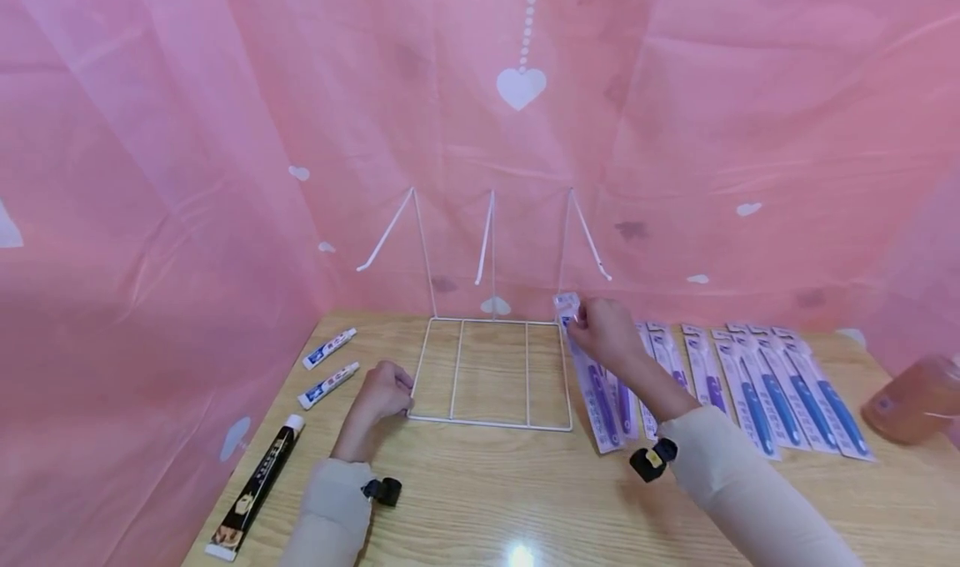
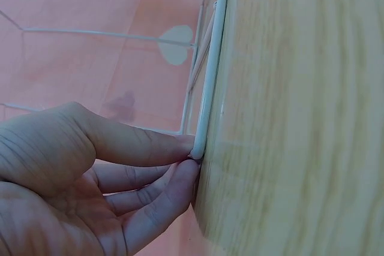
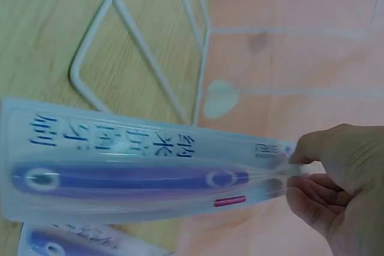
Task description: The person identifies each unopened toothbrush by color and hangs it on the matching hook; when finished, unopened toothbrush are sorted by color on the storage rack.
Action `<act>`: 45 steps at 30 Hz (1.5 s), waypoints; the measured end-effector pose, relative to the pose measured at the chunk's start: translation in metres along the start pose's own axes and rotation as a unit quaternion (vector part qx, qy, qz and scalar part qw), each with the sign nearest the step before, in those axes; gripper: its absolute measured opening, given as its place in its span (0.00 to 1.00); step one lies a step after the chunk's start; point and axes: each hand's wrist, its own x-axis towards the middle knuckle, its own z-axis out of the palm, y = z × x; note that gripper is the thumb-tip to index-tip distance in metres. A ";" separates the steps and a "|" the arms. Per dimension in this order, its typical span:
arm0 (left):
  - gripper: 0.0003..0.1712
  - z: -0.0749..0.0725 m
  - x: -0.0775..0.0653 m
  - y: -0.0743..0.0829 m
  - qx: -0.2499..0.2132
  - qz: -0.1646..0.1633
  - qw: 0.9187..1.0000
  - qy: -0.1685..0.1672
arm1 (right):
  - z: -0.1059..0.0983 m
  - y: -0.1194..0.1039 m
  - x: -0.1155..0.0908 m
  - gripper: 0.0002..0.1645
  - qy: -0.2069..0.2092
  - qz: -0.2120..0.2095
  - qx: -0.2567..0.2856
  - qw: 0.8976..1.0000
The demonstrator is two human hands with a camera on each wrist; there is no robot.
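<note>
A white wire rack [image 1: 490, 423] stands on the wooden table, its base flat and three prongs slanting forward from the uprights at the back. My left hand [image 1: 384, 390] pinches the front left corner of that base; in the left wrist view, thumb and fingertips close round the white wire [image 2: 210, 88]. My right hand [image 1: 606, 331] holds a packaged purple toothbrush [image 3: 132, 178] by the top end of its clear pack, beside the rack's right edge. The pack hangs slanting, handle end toward me, above another purple toothbrush pack [image 3: 66, 241].
Several packaged toothbrushes [image 1: 795, 383], purple and blue, lie in a row at the right. Beyond them is an orange translucent container [image 1: 911, 400]. Two small toothpaste tubes [image 1: 328, 385] and a black toothpaste tube [image 1: 257, 488] lie at the left. A pink curtain [image 1: 450, 92] hangs behind.
</note>
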 end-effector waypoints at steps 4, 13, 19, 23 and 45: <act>0.15 -0.001 0.001 -0.004 -0.004 0.001 1.000 0.003 | -0.012 -0.027 -0.009 0.04 0.046 -0.053 0.009 0.997; 0.15 -0.003 0.004 -0.005 -0.007 -0.003 1.000 0.003 | -0.038 -0.079 -0.020 0.06 0.182 -0.215 0.026 0.959; 0.14 -0.001 0.005 -0.004 -0.021 -0.007 1.000 0.000 | -0.049 -0.105 -0.021 0.04 0.242 -0.299 0.035 0.923; 0.15 0.000 0.006 0.000 -0.021 -0.009 1.000 -0.004 | -0.054 -0.120 -0.022 0.04 0.244 -0.323 0.052 0.913; 0.14 0.002 0.005 0.008 -0.034 -0.016 0.999 -0.014 | -0.039 -0.120 0.012 0.07 0.150 -0.242 0.081 0.955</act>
